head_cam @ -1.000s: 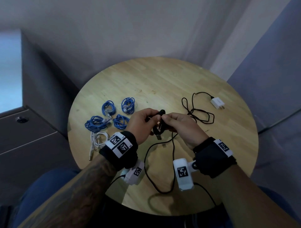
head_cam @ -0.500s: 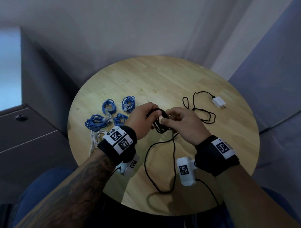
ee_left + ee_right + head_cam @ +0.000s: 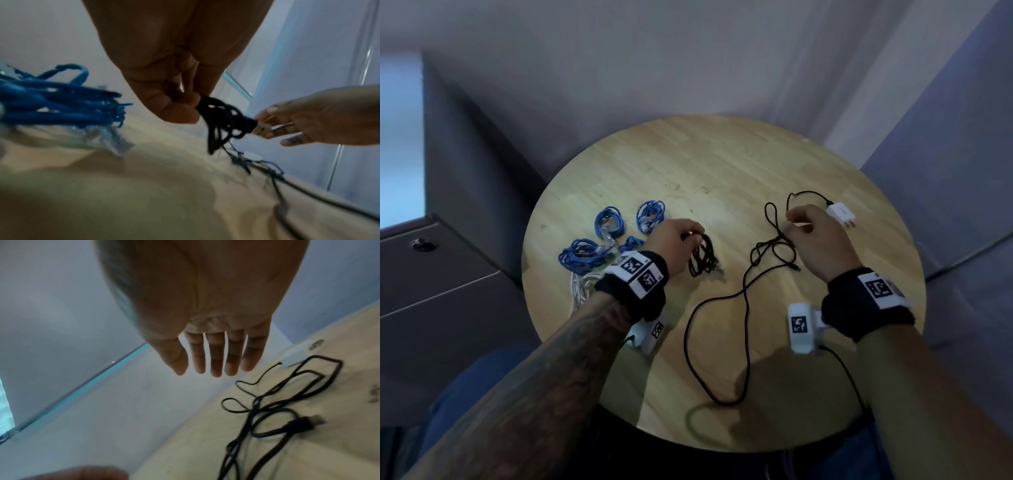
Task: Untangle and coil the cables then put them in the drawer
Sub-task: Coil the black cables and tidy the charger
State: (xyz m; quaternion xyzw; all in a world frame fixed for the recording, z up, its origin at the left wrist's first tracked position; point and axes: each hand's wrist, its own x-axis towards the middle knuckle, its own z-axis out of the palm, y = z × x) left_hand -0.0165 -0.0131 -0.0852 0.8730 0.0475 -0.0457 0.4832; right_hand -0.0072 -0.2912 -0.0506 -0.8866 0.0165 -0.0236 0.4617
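Left hand [image 3: 671,245] pinching coiled black cable [image 3: 702,262], right hand [image 3: 816,240] empty, fingers straight and spread

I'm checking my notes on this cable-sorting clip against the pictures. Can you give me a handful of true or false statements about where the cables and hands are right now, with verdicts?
1. The left hand holds a coiled black cable. True.
2. The right hand grips the white charger. False: its fingers are straight and hold nothing; the charger lies on the table beyond it.
3. Four blue coils lie on the table to the left of the left hand. True.
4. The loose black cable is already coiled. False: it sprawls in loops across the table.
5. A white cable lies near the blue coils. True.
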